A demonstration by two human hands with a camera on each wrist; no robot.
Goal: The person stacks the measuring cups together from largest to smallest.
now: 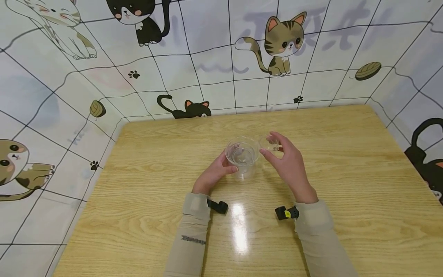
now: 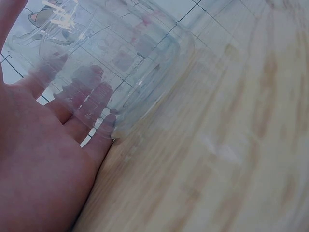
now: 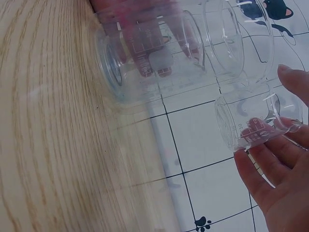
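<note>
A large clear beaker with printed graduations [image 3: 145, 58] stands upright on the wooden table, with what looks like another clear, wide-rimmed vessel [image 3: 227, 43] at its mouth. My left hand [image 1: 218, 169] holds the large beaker from the left side, fingers behind it and thumb in front; through the glass [image 2: 140, 67] those fingers show in the left wrist view. Raised beside the rim, my right hand [image 1: 288, 163] grips a small clear beaker [image 3: 251, 118] between thumb and fingers. This small beaker is tilted on its side, its near end close to the wide rim; whether they touch I cannot tell.
The wooden table [image 1: 149, 219] meets white walls [image 1: 214, 69] printed with a grid and cartoon cats, behind and at both sides. A black strap device [image 1: 218, 206] sits on my left wrist, another [image 1: 286, 212] on my right.
</note>
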